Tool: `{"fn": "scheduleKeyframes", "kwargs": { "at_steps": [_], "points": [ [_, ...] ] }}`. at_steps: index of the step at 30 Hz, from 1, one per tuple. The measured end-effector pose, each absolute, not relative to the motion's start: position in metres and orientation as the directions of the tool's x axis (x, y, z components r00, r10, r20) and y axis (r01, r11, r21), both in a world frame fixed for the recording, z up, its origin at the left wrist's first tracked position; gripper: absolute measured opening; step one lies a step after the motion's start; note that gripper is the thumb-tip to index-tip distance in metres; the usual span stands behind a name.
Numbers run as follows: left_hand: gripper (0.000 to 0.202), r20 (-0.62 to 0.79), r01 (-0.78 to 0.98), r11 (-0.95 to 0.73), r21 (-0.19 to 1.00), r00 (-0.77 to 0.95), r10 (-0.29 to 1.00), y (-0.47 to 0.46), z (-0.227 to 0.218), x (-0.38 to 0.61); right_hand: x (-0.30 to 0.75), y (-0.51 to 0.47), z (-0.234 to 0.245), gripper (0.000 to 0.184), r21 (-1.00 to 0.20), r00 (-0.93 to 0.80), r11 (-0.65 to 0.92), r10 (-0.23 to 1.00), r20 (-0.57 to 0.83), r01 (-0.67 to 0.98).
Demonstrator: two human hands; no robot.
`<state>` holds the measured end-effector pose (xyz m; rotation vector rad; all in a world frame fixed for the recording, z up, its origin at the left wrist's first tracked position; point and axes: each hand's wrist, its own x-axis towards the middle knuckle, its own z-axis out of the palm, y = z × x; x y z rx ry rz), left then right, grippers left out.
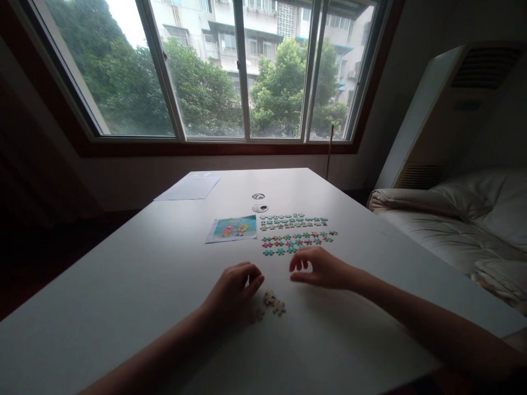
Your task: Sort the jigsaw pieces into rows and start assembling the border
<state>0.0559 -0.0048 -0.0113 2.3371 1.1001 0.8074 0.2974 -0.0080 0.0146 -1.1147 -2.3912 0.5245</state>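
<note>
Left hand and right hand curled loosely, fingers parted, seemingly empty; lifting loose pieces singly, clear of the neat rows, seemed wisest.

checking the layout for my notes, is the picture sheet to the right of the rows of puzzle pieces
No, the picture sheet lies to the left of the rows of puzzle pieces.

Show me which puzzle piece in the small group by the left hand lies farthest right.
The pale puzzle piece at the group's right end; the other pieces lie further left.
</note>
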Motion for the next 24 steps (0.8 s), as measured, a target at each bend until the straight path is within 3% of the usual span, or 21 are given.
{"fn": "scheduleKeyframes", "kwargs": {
  "at_steps": [5, 12, 24],
  "points": [
    [0.018, 0.333, 0.575, -0.626, 0.526, 0.539, 0.774, -0.008, -0.010, 0.056, 0.269, -0.042, 0.012, 0.024, -0.472, -0.666, 0.665, 0.719, 0.196, 0.579],
    [0.018, 0.311, 0.586, -0.632, 0.507, 0.560, 0.768, -0.007, -0.012, 0.054, 0.271, -0.035, 0.009, 0.009, -0.356, -0.688, 0.711, 0.693, 0.213, 0.606],
    [0.015, 0.284, 0.495, -0.624, 0.605, 0.598, 0.750, -0.016, -0.007, 0.061, 0.268, -0.030, 0.008, 0.016, -0.565, -0.568, 0.614, 0.772, 0.285, 0.551]
  ]
}}
